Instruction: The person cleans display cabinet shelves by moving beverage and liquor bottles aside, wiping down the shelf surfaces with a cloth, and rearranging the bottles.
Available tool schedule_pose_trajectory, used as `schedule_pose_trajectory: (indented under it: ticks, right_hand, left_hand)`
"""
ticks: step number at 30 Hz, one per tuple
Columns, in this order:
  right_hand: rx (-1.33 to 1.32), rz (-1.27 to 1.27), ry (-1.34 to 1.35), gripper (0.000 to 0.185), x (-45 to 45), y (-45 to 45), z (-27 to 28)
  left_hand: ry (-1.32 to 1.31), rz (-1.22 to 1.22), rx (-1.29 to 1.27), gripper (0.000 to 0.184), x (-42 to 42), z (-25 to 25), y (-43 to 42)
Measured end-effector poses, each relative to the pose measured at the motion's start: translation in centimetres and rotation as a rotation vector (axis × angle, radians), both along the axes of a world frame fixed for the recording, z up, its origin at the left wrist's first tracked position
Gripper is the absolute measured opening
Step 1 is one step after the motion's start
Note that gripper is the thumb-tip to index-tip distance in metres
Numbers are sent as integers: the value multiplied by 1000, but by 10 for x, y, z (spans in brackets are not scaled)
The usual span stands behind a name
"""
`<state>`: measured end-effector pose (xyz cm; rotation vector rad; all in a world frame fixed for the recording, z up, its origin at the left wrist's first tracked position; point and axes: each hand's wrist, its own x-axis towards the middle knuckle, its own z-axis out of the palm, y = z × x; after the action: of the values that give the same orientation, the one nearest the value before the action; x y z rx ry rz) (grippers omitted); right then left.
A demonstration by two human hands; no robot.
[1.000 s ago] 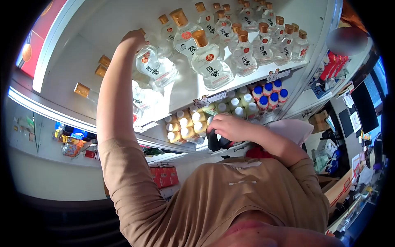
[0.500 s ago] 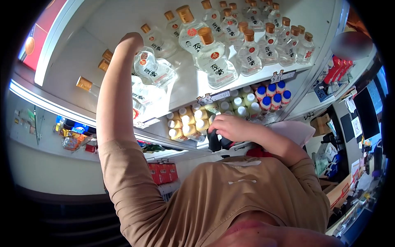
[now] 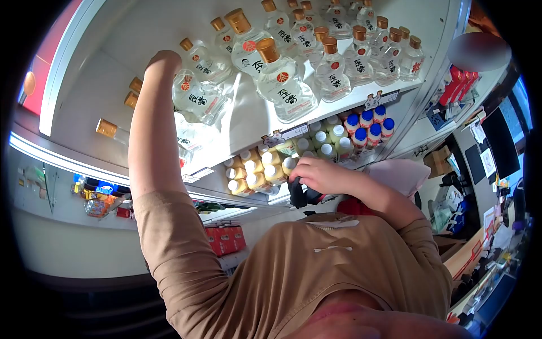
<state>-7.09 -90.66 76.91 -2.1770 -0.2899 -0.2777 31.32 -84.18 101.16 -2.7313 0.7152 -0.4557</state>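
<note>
My left hand reaches up among the clear glass bottles on the white shelf, its fingers hidden behind the bent wrist. A clear gourd-shaped bottle with a red round mark stands just right of my left wrist. Left of the forearm, a gold-capped bottle neck pokes out. Lower down, my right hand is closed round a bunched black cloth, in front of the small bottles on the shelf below. A larger clear bottle with a gold cap stands at the shelf's front edge.
Several more gold-capped bottles crowd the right of the white shelf. Beneath are yellow bottles with white caps and bottles with blue caps. A red box sits low down; a cluttered desk is at right.
The view has shifted slightly, so the shelf and bottles appear further left. My left hand sits a little lower and further left in view. My right hand keeps its hold on the black cloth.
</note>
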Motion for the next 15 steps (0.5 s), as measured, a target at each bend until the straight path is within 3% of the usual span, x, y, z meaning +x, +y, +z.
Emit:
schedule_pose_trajectory:
  ticks: [8,11,15]
  right_hand:
    - [24,-17,-6,20,-1,-2,-8]
    - [46,-4,7,20,-1,-2,-5]
    - [53,9,37,20,2,1,-3]
  left_hand:
    - [-39,-17,-85,30,-14,-5,-5]
    - [30,11,246,36,-34,2,-6]
    - [75,30,301,43,-59,7,-1]
